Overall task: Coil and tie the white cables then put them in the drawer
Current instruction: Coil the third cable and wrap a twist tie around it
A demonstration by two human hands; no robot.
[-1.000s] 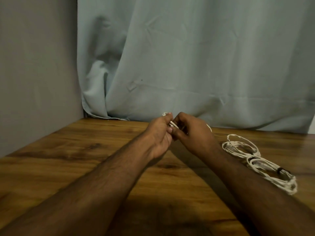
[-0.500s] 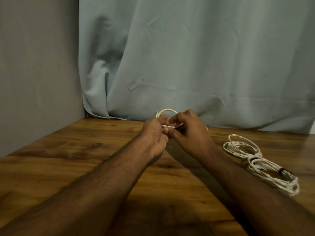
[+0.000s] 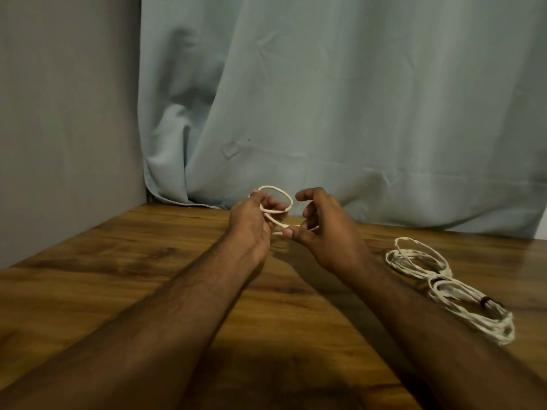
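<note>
A plain grey wall point(image 3: 65, 113) fills the far left, meeting a pale blue curtain point(image 3: 355, 99) that hangs down to the back edge of a wooden table point(image 3: 118, 276). Both bare forearms reach forward over the tabletop toward its middle.

The left hand point(image 3: 251, 229) is raised above the wood, its fingers curled around a white cable point(image 3: 276, 192), which stands up from that grip as 1 round loop. A strand of the same cable runs down and to the right from the loop into the right hand point(image 3: 325, 232), where thumb and a finger pinch it; the index finger above is bent and free of the cable. The 2 hands sit close together but apart, the strand bridging the gap between them.

Further right, well apart from the hands, 2 coiled white cables point(image 3: 444, 285) lie flat on the table, one bundle just behind the other and touching it. The nearer bundle carries a dark band point(image 3: 485, 301) around its strands. Whether the farther bundle is tied cannot be told.
</note>
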